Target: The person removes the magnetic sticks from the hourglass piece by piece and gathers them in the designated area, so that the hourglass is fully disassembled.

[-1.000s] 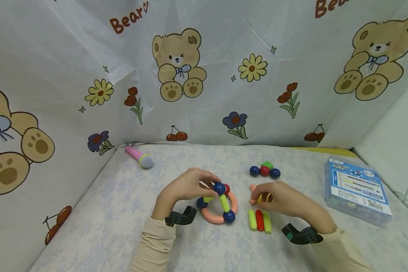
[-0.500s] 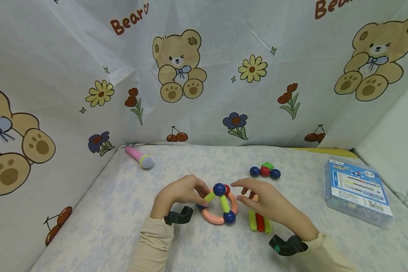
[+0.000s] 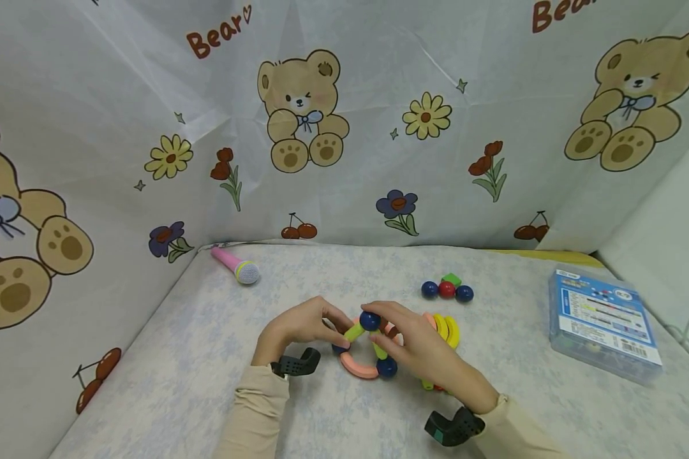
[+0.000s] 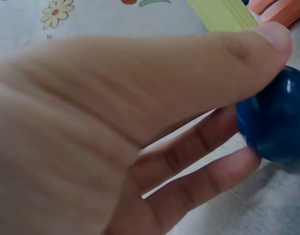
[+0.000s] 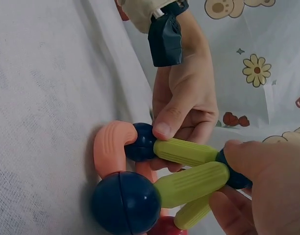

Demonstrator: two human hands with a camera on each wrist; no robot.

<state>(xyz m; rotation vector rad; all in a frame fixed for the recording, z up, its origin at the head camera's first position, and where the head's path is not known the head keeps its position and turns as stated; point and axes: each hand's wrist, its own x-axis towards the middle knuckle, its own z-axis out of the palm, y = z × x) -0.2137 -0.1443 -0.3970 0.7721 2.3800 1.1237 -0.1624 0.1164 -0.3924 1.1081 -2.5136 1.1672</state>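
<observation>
A magnetic stick-and-ball model stands mid-table in the head view. Its base is a ring of curved orange rods (image 3: 358,367) with a blue ball (image 3: 387,367) at the front right. Light green rods (image 5: 194,185) lean up from the base to a top blue ball (image 3: 370,320). My right hand (image 3: 422,347) pinches that top ball between thumb and fingers. With thumb and fingers, my left hand (image 3: 304,325) grips the left base blue ball (image 5: 141,142), where a green rod joins it. A red base ball (image 5: 167,226) shows low in the right wrist view.
Yellow curved rods (image 3: 450,330) lie right of my right hand, which partly hides green and red straight rods (image 3: 427,385). Behind are blue balls (image 3: 464,293), a red ball (image 3: 446,289) and a green piece (image 3: 451,279). A plastic box (image 3: 605,322) sits right, a toy microphone (image 3: 237,265) back left.
My right hand has moved left from the loose curved rods to the top blue ball. My left hand has let go of the top ball and lowered to the left base ball.
</observation>
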